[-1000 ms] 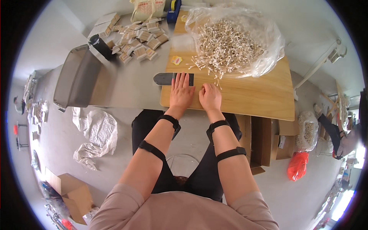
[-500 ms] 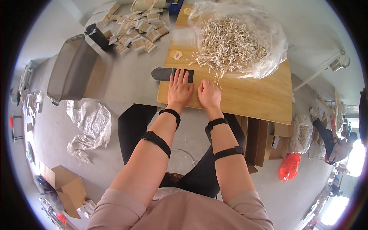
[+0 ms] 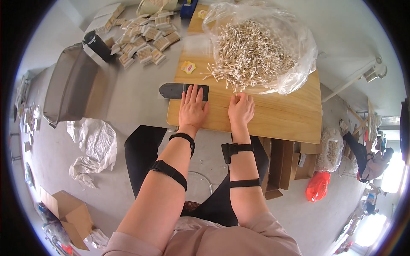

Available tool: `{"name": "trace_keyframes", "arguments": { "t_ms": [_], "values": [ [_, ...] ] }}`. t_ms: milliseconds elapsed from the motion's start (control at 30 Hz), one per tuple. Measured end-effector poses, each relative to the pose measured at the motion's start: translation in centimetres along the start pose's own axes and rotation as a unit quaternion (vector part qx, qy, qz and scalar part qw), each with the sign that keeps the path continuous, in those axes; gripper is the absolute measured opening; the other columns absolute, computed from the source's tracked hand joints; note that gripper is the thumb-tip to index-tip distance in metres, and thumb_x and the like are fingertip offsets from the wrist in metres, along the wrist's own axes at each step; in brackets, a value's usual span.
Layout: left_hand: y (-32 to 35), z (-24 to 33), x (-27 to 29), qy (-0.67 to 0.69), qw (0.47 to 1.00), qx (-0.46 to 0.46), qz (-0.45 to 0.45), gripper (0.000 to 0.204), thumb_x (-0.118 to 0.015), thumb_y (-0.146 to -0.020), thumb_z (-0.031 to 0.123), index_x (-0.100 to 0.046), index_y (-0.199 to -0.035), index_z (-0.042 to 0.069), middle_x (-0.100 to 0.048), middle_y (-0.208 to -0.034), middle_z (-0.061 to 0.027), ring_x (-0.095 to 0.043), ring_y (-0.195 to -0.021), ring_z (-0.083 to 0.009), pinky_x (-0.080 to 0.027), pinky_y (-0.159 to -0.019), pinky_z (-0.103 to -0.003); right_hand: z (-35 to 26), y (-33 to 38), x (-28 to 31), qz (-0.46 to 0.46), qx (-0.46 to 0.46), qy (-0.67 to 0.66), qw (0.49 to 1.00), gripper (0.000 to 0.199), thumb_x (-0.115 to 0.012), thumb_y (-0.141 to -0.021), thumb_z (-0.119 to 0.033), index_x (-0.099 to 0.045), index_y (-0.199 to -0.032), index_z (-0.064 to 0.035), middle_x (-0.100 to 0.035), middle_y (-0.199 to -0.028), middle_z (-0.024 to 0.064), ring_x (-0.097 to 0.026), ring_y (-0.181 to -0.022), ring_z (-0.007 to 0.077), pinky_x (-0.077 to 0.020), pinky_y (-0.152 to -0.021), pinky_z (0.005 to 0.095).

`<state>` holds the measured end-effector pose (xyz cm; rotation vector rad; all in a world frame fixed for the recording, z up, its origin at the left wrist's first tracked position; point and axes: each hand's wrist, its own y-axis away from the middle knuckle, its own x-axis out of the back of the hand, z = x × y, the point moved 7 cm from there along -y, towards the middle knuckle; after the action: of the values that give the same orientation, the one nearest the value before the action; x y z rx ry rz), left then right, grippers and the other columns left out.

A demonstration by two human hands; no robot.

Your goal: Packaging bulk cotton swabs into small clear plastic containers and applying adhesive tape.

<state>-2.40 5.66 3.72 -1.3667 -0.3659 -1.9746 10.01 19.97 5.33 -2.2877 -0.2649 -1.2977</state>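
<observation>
My left hand [image 3: 192, 109] lies flat, fingers stretched out, over the right part of a dark grey flat strip [image 3: 173, 91] with a rounded left end. The strip lies across the left edge of the wooden board [image 3: 277, 115]. My right hand [image 3: 241, 109] is closed, its fingertips at the near edge of a heap of cotton swabs [image 3: 254, 53]. A few stray swabs reach down to those fingertips; whether they are gripped cannot be made out. The heap spills from an open clear plastic bag [image 3: 305, 64] on the board.
Small packs of swabs [image 3: 149, 34] are strewn at the back left, near a black bottle [image 3: 97, 45] and a grey plastic bin [image 3: 68, 85]. A yellow-white sticker [image 3: 188, 67] is on the board. Cardboard boxes [image 3: 277, 166] and a red bag [image 3: 317, 187] are on the floor.
My right hand has shifted right and closer to the swab heap, its fingertips now at the stray swabs. The left hand stays flat on the strip. The whole view has shifted slightly.
</observation>
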Motion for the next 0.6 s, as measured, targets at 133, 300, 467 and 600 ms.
{"name": "trace_keyframes", "arguments": {
  "t_ms": [133, 300, 467, 600],
  "values": [
    [-0.1, 0.2, 0.1, 0.005, 1.000, -0.002, 0.005, 0.056, -0.053, -0.097, 0.035, -0.045, -0.144, 0.004, -0.037, -0.155, -0.0133, -0.030, -0.147, -0.0272, -0.019, -0.122, -0.044, -0.3, 1.0, -0.3, -0.006, 0.058, -0.048, 0.997, 0.011, -0.072, -0.082, -0.014, -0.063, -0.088, -0.0102, -0.062, -0.091, 0.0087, -0.059, -0.091, 0.0321, -0.0485, -0.080, 0.0426],
    [0.1, -0.1, 0.3, 0.017, 0.999, -0.009, 0.028, 0.055, -0.053, -0.097, 0.031, -0.044, -0.145, 0.005, -0.039, -0.154, -0.0131, -0.030, -0.146, -0.0273, -0.021, -0.122, -0.044, -2.2, 2.2, 0.0, -0.058, 0.119, -0.098, 0.986, 0.008, -0.073, -0.080, -0.011, -0.065, -0.084, -0.0100, -0.062, -0.087, 0.0076, -0.060, -0.087, 0.0311, -0.0486, -0.078, 0.0421],
    [0.3, -0.6, 0.0, 0.022, 0.999, -0.024, 0.043, 0.050, -0.050, -0.098, 0.025, -0.045, -0.144, 0.008, -0.042, -0.152, -0.0105, -0.035, -0.144, -0.0261, -0.023, -0.121, -0.045, -5.0, 2.7, -0.8, -0.144, 0.184, -0.147, 0.961, 0.015, -0.074, -0.078, -0.012, -0.069, -0.092, -0.0090, -0.064, -0.086, 0.0074, -0.061, -0.086, 0.0300, -0.0493, -0.077, 0.0413],
    [0.2, 0.0, 0.0, 0.027, 0.998, -0.034, 0.050, 0.048, -0.049, -0.098, 0.024, -0.045, -0.144, 0.010, -0.043, -0.152, -0.0091, -0.036, -0.143, -0.0255, -0.024, -0.120, -0.045, -3.9, 1.6, -0.7, -0.096, 0.169, -0.164, 0.967, 0.018, -0.075, -0.078, -0.012, -0.069, -0.094, -0.0082, -0.065, -0.088, 0.0077, -0.061, -0.088, 0.0294, -0.0498, -0.077, 0.0410]
  ]
}}
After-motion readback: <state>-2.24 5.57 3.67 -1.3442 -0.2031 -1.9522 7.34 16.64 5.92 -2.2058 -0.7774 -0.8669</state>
